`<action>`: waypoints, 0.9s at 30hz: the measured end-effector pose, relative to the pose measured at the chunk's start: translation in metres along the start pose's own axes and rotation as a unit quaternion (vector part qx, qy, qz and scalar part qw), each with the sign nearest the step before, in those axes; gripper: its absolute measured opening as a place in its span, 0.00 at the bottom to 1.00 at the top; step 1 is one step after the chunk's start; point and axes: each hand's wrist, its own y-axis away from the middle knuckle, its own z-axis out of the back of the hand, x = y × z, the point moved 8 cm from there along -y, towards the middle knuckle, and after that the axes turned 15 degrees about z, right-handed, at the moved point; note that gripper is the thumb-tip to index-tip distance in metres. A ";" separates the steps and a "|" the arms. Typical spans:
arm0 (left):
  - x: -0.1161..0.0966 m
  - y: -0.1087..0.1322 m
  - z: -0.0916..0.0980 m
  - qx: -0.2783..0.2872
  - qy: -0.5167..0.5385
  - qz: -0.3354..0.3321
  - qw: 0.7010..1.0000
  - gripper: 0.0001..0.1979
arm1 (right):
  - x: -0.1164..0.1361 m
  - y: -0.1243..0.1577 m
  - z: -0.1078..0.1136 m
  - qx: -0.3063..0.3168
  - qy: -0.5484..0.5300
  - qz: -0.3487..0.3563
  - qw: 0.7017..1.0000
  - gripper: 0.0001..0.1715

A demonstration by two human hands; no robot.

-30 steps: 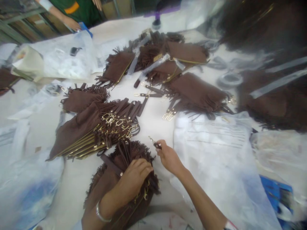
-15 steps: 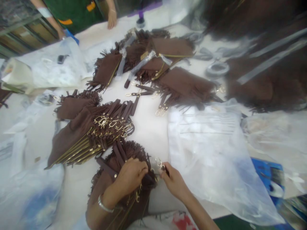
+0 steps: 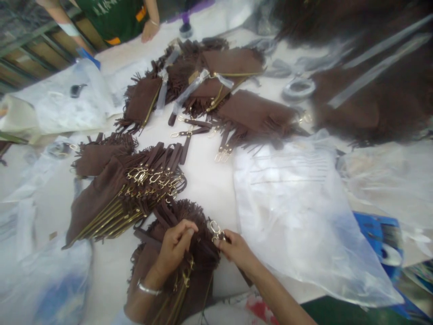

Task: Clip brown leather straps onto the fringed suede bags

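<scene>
At the front of the table, a brown fringed pouch pile [image 3: 144, 264] with gold zips lies partly under my forearm. Over it is my left hand [image 3: 176, 243], thumb and forefinger drawn together; I cannot make out anything between them. My right hand [image 3: 237, 250], just right of the pile, is closed on a dark brown strap, whose gold clasp [image 3: 215, 228] sticks out past the fingertips. Brown straps and gold clips [image 3: 186, 273] hang over the pile below my left hand.
Left of my hands, several zipped pouches [image 3: 98, 198] lie stacked with straps. More fringed pouches [image 3: 257, 113] are farther back. A clear plastic bag [image 3: 287, 212] spreads at right. Across the table, another person's hand [image 3: 149, 30] rests on the edge.
My left hand has shifted slightly left and its fingers have loosened a little. My right hand has turned, bringing the clasp left, closer to the pile. The view has shifted slightly.
</scene>
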 end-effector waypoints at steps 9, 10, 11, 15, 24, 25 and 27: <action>-0.027 0.001 -0.038 0.087 -0.273 -0.113 0.951 0.06 | -0.001 0.005 -0.013 0.029 -0.146 -0.043 0.988 0.18; -0.028 0.001 -0.041 0.097 -0.287 -0.118 0.946 0.06 | -0.001 0.006 -0.016 0.033 -0.161 -0.046 0.985 0.19; -0.029 0.001 -0.042 0.104 -0.294 -0.120 0.942 0.07 | -0.001 0.007 -0.018 0.036 -0.173 -0.048 0.983 0.20; -0.030 0.002 -0.042 0.145 -0.298 -0.123 0.936 0.05 | 0.003 0.009 -0.022 0.034 -0.182 -0.037 0.982 0.23; -0.024 -0.008 -0.041 0.130 -0.290 -0.070 0.946 0.02 | 0.034 0.018 0.013 0.035 0.025 0.090 0.995 0.21; -0.023 -0.009 -0.041 0.126 -0.296 -0.058 0.945 0.03 | 0.036 0.020 0.013 0.051 0.056 0.096 0.992 0.22; -0.022 -0.009 -0.043 0.128 -0.302 -0.048 0.944 0.04 | 0.037 0.024 0.012 0.072 0.083 0.094 0.990 0.24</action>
